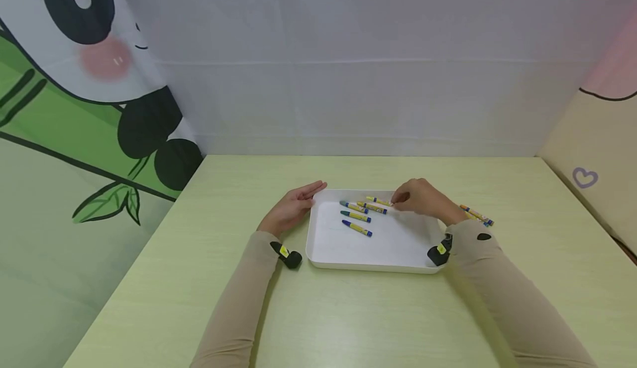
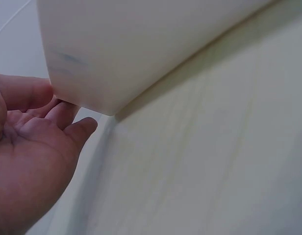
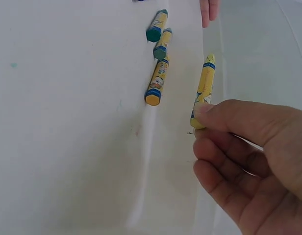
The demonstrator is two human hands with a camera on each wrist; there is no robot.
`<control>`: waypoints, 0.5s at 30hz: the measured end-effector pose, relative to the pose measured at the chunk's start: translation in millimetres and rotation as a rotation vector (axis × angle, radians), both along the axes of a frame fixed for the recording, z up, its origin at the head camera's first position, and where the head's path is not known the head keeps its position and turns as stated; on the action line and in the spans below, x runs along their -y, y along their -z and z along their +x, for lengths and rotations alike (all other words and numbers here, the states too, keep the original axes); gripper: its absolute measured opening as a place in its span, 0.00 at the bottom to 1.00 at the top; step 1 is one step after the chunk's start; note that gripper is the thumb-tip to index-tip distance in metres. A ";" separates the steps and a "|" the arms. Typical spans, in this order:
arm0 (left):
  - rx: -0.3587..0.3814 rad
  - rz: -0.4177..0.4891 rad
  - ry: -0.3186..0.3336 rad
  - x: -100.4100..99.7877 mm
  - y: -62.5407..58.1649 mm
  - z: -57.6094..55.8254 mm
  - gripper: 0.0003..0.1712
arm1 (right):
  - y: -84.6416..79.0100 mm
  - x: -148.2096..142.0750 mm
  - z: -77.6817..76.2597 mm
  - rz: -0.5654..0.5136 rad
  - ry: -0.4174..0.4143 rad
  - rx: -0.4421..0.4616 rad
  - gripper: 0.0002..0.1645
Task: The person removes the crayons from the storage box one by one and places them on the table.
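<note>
A yellow crayon [image 3: 205, 90] is pinched by its rear end between the thumb and fingers of my right hand [image 1: 420, 198], over the far side of the white tray [image 1: 398, 246]. In the tray lie a blue crayon [image 1: 356, 228], a green crayon [image 1: 355, 216], a teal crayon [image 1: 354, 207] and an orange-yellow crayon [image 1: 372, 208]. The last two overlap in the right wrist view. My left hand [image 1: 291, 206] is at the tray's far left corner, its fingers stretched along the edge. In the left wrist view, a fingertip [image 2: 43, 93] touches the tray wall.
On the table [image 1: 373, 313], right of the tray and beside my right wrist, lies a small group of crayons [image 1: 478, 215], partly hidden by the sleeve. A pale cloth wall [image 1: 368, 108] stands behind the table, with printed panels at both sides.
</note>
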State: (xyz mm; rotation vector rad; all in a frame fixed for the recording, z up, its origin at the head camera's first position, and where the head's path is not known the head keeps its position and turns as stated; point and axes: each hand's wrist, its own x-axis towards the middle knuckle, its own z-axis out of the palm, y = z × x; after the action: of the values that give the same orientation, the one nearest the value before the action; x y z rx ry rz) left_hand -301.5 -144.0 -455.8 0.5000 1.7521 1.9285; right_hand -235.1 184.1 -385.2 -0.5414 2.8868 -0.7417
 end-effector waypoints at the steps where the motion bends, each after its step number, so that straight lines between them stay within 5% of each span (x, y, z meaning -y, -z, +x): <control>1: 0.000 -0.003 0.001 1.3 0.3 0.6 0.33 | 0.2 0.6 1.7 -0.003 0.001 0.001 0.08; 15: -0.002 -0.027 0.031 19.4 5.6 8.9 0.33 | -1.1 6.8 29.6 -0.016 0.077 0.047 0.10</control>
State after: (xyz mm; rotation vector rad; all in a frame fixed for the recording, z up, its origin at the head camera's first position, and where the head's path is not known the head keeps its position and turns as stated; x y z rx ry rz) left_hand -292.6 -163.4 -461.4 0.5161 1.7594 1.8812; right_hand -205.5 177.3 -384.1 -0.4111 2.8750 -0.7784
